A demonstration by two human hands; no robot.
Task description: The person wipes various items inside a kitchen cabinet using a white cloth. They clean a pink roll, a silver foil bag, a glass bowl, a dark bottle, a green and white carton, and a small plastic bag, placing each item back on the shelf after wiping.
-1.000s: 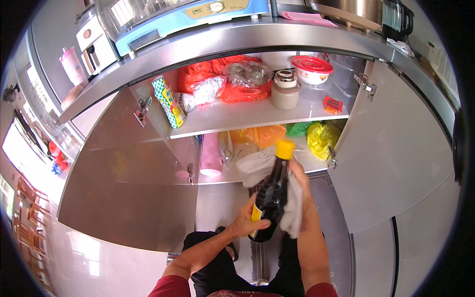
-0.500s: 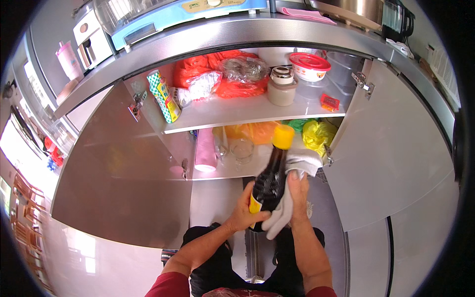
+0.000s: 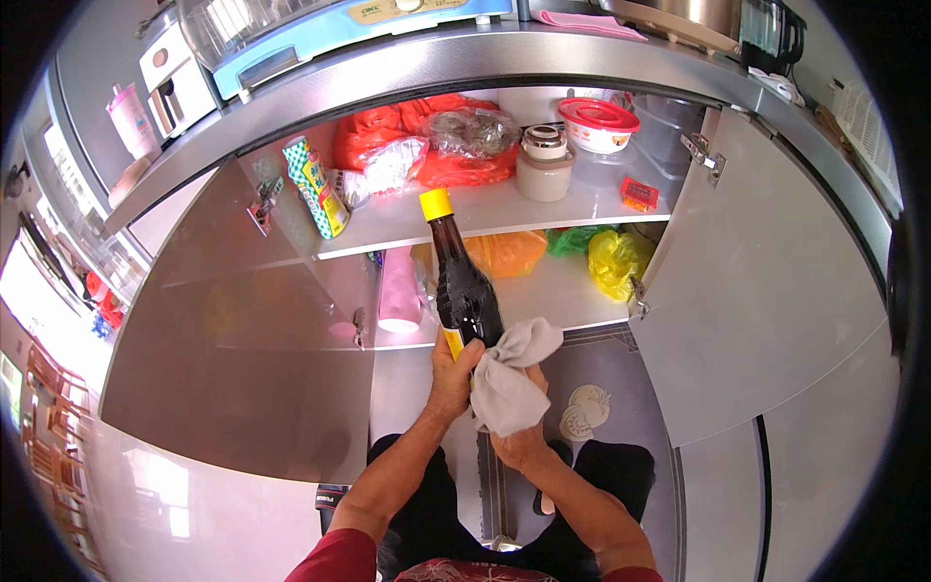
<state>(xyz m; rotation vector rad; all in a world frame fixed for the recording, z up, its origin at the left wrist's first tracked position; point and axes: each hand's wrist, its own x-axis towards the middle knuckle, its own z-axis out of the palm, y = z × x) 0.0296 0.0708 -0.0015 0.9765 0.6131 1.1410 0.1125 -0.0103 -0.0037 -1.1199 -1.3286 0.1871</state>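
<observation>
A dark glass bottle (image 3: 465, 291) with a yellow cap and a yellow label leans up and to the left, in front of the open cabinet. My left hand (image 3: 450, 380) is wrapped round its lower body, thumb across the front. My right hand (image 3: 524, 438) grips a bunched pale grey cloth (image 3: 514, 376) against the bottle's lower right side. The cloth covers the bottle's base and part of my right fingers.
The cabinet's upper shelf (image 3: 407, 231) bears a green-and-yellow canister (image 3: 316, 189), red bags (image 3: 383, 126), a beige jar (image 3: 544, 175) and a red-lidded bowl (image 3: 598, 128). Below are a pink cylinder (image 3: 399, 291) and a yellow bag (image 3: 618, 262). Doors (image 3: 233, 339) stand open on both sides.
The bottle has swung from leaning right to leaning left, its cap now before the upper shelf. My right hand and the cloth have moved lower and left, onto the bottle's base.
</observation>
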